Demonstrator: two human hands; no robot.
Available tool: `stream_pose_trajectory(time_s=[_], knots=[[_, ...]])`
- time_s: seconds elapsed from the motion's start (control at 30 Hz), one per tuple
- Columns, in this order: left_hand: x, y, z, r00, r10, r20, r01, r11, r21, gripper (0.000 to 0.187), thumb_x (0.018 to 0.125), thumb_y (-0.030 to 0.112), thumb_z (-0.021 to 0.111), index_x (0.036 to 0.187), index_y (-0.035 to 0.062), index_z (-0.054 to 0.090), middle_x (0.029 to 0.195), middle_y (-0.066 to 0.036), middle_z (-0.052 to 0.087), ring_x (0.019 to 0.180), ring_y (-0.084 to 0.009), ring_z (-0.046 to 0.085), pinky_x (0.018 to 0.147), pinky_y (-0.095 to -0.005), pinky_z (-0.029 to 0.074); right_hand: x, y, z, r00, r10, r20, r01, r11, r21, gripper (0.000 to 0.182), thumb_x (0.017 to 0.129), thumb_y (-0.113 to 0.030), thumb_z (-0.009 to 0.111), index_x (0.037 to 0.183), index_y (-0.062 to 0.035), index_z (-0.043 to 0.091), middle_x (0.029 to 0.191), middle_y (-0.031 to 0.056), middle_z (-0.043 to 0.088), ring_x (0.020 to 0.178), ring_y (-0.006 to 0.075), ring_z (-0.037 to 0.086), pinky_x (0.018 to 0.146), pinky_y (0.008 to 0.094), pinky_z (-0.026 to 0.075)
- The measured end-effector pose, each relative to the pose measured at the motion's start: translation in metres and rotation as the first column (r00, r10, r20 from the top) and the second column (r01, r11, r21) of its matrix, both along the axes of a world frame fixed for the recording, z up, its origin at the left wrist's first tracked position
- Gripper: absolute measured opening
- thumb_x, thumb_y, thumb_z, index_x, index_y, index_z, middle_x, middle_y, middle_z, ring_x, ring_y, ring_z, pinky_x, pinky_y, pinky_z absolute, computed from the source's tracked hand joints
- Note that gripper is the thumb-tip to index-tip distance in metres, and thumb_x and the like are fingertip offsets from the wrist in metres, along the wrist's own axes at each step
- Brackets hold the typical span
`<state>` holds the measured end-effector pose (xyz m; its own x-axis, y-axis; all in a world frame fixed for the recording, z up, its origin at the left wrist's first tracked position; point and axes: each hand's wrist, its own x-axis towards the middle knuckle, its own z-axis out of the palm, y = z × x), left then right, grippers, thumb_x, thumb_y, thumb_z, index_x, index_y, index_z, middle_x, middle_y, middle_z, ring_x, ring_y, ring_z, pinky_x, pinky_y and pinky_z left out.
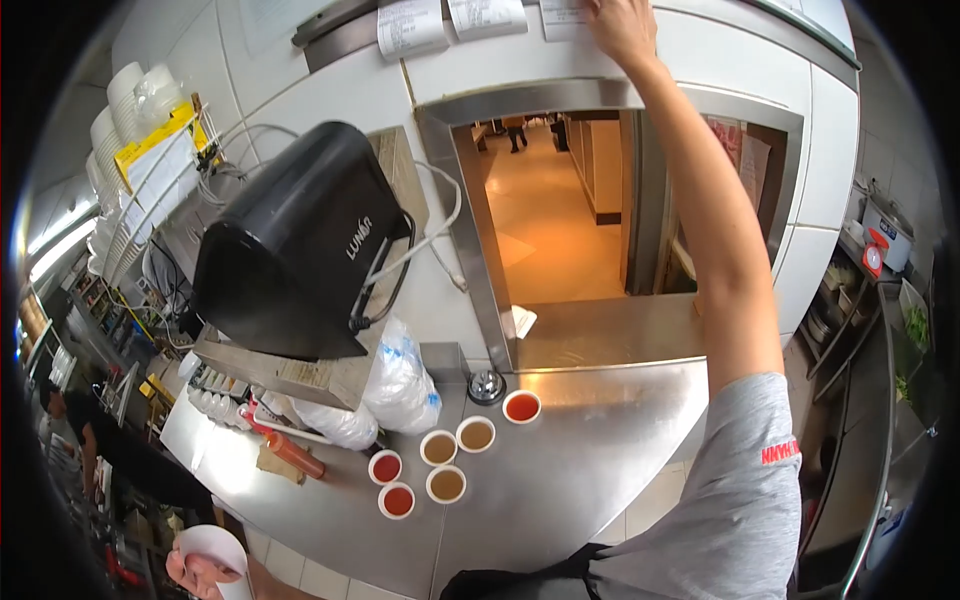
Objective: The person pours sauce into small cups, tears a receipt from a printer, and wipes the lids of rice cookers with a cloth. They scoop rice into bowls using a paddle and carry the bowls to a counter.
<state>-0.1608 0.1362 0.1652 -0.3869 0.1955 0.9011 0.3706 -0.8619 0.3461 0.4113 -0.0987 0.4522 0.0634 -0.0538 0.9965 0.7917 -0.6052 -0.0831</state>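
Note:
My right hand (624, 30) is raised to the top edge of the view, its fingers closed at the right edge of a printed paper slip (563, 20) on the wall rail; the fingertips are partly cut off. Low at the left, my left hand (200, 572) is wrapped round a white cup-like container (222, 548). Two more printed slips, one at the left (411, 28) and one in the middle (488, 16), hang from the rail. Several small white cups of red sauce (385, 467) and brown sauce (446, 484) stand on the steel counter (560, 470).
A black LUNAR device (300, 240) sits on a shelf above plastic bags (403, 385). A metal bell (487, 387) and an orange-red bottle (296, 456) are on the counter. The steel-framed hatch (610, 345) opens onto a hallway. At the left stands a person in dark clothes (125, 450).

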Motion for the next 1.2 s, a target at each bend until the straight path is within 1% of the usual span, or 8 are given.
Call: stream_pose_trajectory(time_s=[0.03, 0.07, 0.27, 0.33, 0.57, 0.63, 0.97, 1.2], knots=[[-0.003, 0.002, 0.002, 0.961, 0.213, -0.178, -0.173, 0.961, 0.214, 0.024, 0.088, 0.024, 0.050, 0.098, 0.0028, 0.052, 0.111, -0.011, 0.044, 0.073, -0.0188, 0.056, 0.059, -0.0262, 0.048, 0.003, 0.001, 0.000, 0.998, -0.040, 0.043, 0.039, 0.999, 0.005, 0.023, 0.079, -0.013, 0.058, 0.099, -0.0217, 0.064, 0.119, 0.0121, 0.038, 0.108, 0.0292, 0.041, 0.089, 0.0379, 0.039], [-0.002, 0.000, 0.000, 0.992, -0.080, 0.098, 0.082, 0.996, -0.017, 0.024, 0.090, 0.027, 0.048, 0.093, 0.0032, 0.053, 0.111, -0.009, 0.045, 0.072, -0.0172, 0.055, 0.058, -0.0254, 0.048, 0.007, 0.003, 0.002, 0.993, -0.080, 0.086, 0.080, 0.997, 0.012, 0.023, 0.078, -0.013, 0.059, 0.099, -0.0213, 0.064, 0.121, 0.0119, 0.038, 0.110, 0.0296, 0.039, 0.091, 0.0379, 0.037], [-0.012, 0.017, -0.015, 0.998, -0.061, 0.004, 0.060, 0.982, 0.177, 0.027, 0.090, 0.028, 0.049, 0.100, 0.0029, 0.053, 0.110, -0.006, 0.049, 0.081, -0.0149, 0.054, 0.067, -0.0254, 0.047, 0.023, 0.009, 0.005, 0.991, -0.036, 0.127, 0.028, 0.998, 0.065, 0.028, 0.077, -0.014, 0.060, 0.102, -0.0242, 0.063, 0.117, 0.0119, 0.041, 0.107, 0.0292, 0.040, 0.091, 0.0392, 0.035], [-0.011, 0.014, -0.018, 0.897, -0.415, 0.151, 0.404, 0.909, 0.102, 0.031, 0.088, 0.030, 0.051, 0.105, 0.0035, 0.051, 0.107, -0.005, 0.050, 0.084, -0.0150, 0.054, 0.071, -0.0270, 0.046, 0.024, 0.008, 0.007, 0.995, -0.045, 0.091, 0.046, 0.999, -0.009, 0.023, 0.078, -0.016, 0.060, 0.099, -0.0236, 0.063, 0.111, 0.0105, 0.045, 0.104, 0.0288, 0.042, 0.089, 0.0395, 0.036], [0.006, 0.003, -0.014, 0.863, -0.484, 0.145, 0.483, 0.874, 0.047, 0.036, 0.086, 0.030, 0.055, 0.111, 0.0050, 0.046, 0.098, -0.008, 0.053, 0.081, -0.0146, 0.054, 0.069, -0.0264, 0.046, 0.021, 0.010, 0.018, 0.993, 0.031, 0.112, -0.044, 0.992, 0.116, 0.013, 0.078, -0.017, 0.060, 0.091, -0.0167, 0.060, 0.101, 0.0083, 0.049, 0.096, 0.0276, 0.047, 0.082, 0.0381, 0.041], [0.040, -0.031, 0.009, 0.709, -0.704, -0.041, 0.700, 0.694, 0.171, 0.034, 0.087, 0.028, 0.054, 0.110, 0.0045, 0.044, 0.089, -0.008, 0.054, 0.078, -0.0139, 0.054, 0.068, -0.0254, 0.046, 0.018, 0.010, 0.019, 0.991, 0.038, 0.132, -0.054, 0.992, 0.115, 0.018, 0.075, -0.016, 0.062, 0.092, -0.0119, 0.058, 0.099, 0.0129, 0.053, 0.090, 0.0314, 0.052, 0.078, 0.0390, 0.044], [0.022, -0.024, -0.009, 0.742, -0.671, 0.020, 0.671, 0.740, -0.051, 0.025, 0.086, 0.021, 0.056, 0.101, 0.0040, 0.045, 0.086, -0.009, 0.054, 0.072, -0.0144, 0.054, 0.065, -0.0249, 0.046, 0.043, 0.019, 0.015, 0.902, -0.288, 0.323, 0.277, 0.958, 0.081, 0.020, 0.080, -0.024, 0.058, 0.099, -0.0281, 0.063, 0.100, -0.0022, 0.054, 0.091, 0.0202, 0.052, 0.072, 0.0338, 0.047], [0.054, -0.054, -0.026, 0.739, -0.661, 0.128, 0.651, 0.653, -0.387, 0.024, 0.083, 0.020, 0.059, 0.092, 0.0014, 0.048, 0.080, -0.008, 0.056, 0.074, -0.0143, 0.056, 0.066, -0.0260, 0.047, 0.000, 0.023, -0.006, 0.877, 0.052, 0.478, -0.242, 0.907, 0.346, 0.016, 0.075, -0.009, 0.064, 0.089, -0.0160, 0.064, 0.093, 0.0053, 0.054, 0.088, 0.0226, 0.050, 0.074, 0.0326, 0.042]])
